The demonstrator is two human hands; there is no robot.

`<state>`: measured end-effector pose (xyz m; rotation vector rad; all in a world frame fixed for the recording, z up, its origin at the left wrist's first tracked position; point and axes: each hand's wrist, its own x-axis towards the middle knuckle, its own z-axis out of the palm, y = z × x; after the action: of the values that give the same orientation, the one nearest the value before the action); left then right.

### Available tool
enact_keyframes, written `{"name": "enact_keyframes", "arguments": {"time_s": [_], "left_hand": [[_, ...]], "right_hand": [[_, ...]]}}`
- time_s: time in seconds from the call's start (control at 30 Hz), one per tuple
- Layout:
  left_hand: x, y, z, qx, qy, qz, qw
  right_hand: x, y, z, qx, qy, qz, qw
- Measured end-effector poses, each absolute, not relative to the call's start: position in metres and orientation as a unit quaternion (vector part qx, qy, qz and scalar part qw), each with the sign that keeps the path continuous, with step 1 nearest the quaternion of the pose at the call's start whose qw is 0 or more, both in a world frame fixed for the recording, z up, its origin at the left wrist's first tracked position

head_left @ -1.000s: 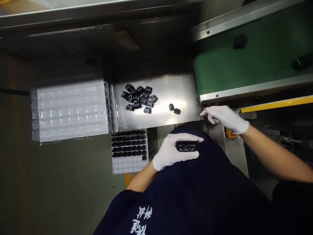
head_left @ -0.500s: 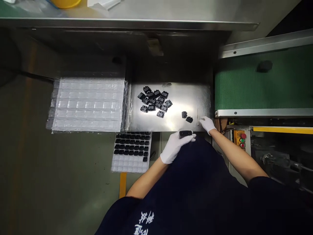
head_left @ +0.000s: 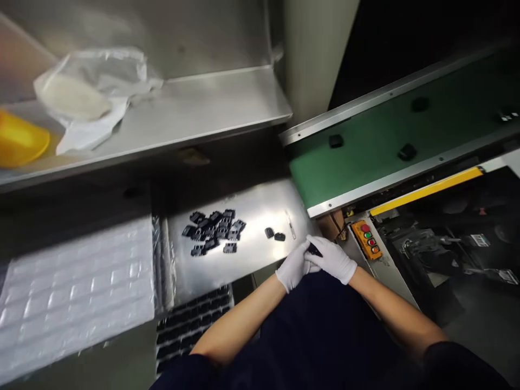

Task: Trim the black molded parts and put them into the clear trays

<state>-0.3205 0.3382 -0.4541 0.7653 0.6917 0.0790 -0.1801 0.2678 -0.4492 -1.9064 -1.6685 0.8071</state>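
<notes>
My gloved left hand (head_left: 294, 267) and gloved right hand (head_left: 331, 260) meet in front of my body at the table's near edge. Between them a small black plastic part (head_left: 314, 249) shows, mostly covered by the fingers of both hands. Just beyond the hands on the metal table (head_left: 252, 260) lie two loose black pieces (head_left: 274, 234). A thin pale stick (head_left: 290, 225), shaped like a pen, rests beside them. Farther left is a pile of black plastic parts (head_left: 217, 230) with slotted edges.
A green conveyor belt (head_left: 365, 160) carries several black parts at the right. Below it sits an orange button box (head_left: 366, 239). Clear plastic trays (head_left: 81, 287) are stacked at left; a filled tray (head_left: 195, 319) is lower. A metal shelf (head_left: 203, 97) overhangs the table, holding a plastic bag (head_left: 93, 97).
My view has swung right toward the conveyor. My right hand has left its place by the stick and joined my left hand at the black part. More belt parts are visible.
</notes>
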Motion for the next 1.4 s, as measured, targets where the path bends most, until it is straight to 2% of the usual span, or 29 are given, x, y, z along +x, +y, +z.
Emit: {"name": "enact_keyframes", "arguments": {"time_s": [0.1, 0.17, 0.23, 0.33, 0.47, 0.5, 0.6, 0.67, 0.73, 0.83, 0.9, 0.97, 1.03, 1.1, 1.17, 1.3, 1.4], "left_hand": [[-0.300, 0.351, -0.437, 0.485, 0.306, -0.032, 0.819], [-0.280, 0.380, -0.418, 0.671, 0.299, 0.002, 0.679], [-0.249, 0.422, -0.394, 0.814, 0.303, 0.070, 0.491], [-0.186, 0.491, -0.357, 0.875, 0.345, 0.116, 0.319], [-0.103, 0.548, -0.324, 0.922, 0.303, 0.097, 0.221], [-0.087, 0.554, -0.322, 0.934, 0.285, 0.086, 0.200], [-0.055, 0.570, -0.329, 0.981, 0.190, 0.008, 0.031], [-0.041, 0.586, -0.339, 0.994, 0.109, -0.025, -0.017], [-0.028, 0.599, -0.345, 0.991, 0.110, -0.057, -0.052], [-0.018, 0.596, -0.335, 0.983, 0.153, -0.098, -0.028], [-0.022, 0.574, -0.319, 0.959, 0.257, -0.117, 0.001], [-0.034, 0.540, -0.305, 0.937, 0.343, -0.059, 0.038], [-0.054, 0.503, -0.298, 0.929, 0.342, 0.044, 0.132], [-0.080, 0.465, -0.300, 0.883, 0.344, 0.166, 0.271], [-0.112, 0.426, -0.309, 0.823, 0.324, 0.218, 0.412], [-0.173, 0.348, -0.336, 0.735, 0.320, 0.163, 0.575], [-0.201, 0.300, -0.358, 0.714, 0.304, 0.060, 0.628]], "right_hand": [[-0.144, 0.234, -0.442, -0.748, -0.508, 0.270, 0.331], [-0.122, 0.205, -0.438, -0.777, -0.417, 0.261, 0.393], [-0.103, 0.174, -0.434, -0.777, -0.332, 0.290, 0.449], [-0.083, 0.132, -0.429, -0.717, -0.208, 0.387, 0.541], [-0.070, 0.082, -0.419, -0.627, -0.068, 0.450, 0.632], [-0.066, 0.070, -0.416, -0.605, -0.046, 0.458, 0.650], [-0.052, 0.032, -0.414, -0.515, -0.009, 0.477, 0.713], [-0.042, 0.006, -0.414, -0.441, 0.005, 0.466, 0.767], [-0.033, -0.016, -0.415, -0.378, 0.023, 0.438, 0.815], [-0.026, -0.034, -0.414, -0.324, 0.045, 0.412, 0.851], [-0.023, -0.036, -0.414, -0.298, 0.045, 0.428, 0.852], [-0.023, -0.031, -0.416, -0.275, 0.035, 0.459, 0.844], [-0.024, -0.022, -0.418, -0.265, 0.032, 0.493, 0.828], [-0.024, -0.012, -0.419, -0.274, 0.041, 0.523, 0.806], [-0.023, 0.000, -0.419, -0.298, 0.056, 0.553, 0.776], [-0.016, 0.029, -0.421, -0.363, 0.060, 0.608, 0.704], [-0.012, 0.053, -0.423, -0.395, 0.030, 0.652, 0.647]]}}
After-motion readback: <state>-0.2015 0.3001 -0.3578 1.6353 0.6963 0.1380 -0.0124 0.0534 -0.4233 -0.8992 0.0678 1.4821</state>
